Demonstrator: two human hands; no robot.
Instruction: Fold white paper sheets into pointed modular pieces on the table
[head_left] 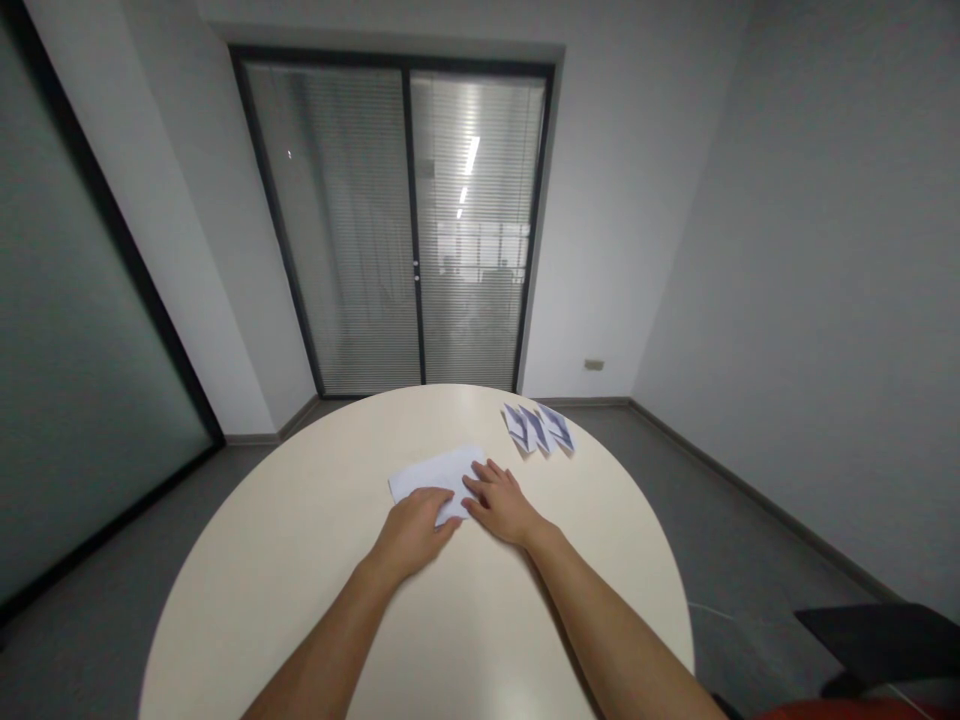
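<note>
While left hand (415,530) and right hand (504,505), grip unclenched, partly cover white paper (439,472), three folded pieces (537,430) lie farther right.

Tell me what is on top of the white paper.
On the paper, your left hand lies over part of the near edge and your right hand over the right end. What they cover cannot be seen.
</note>
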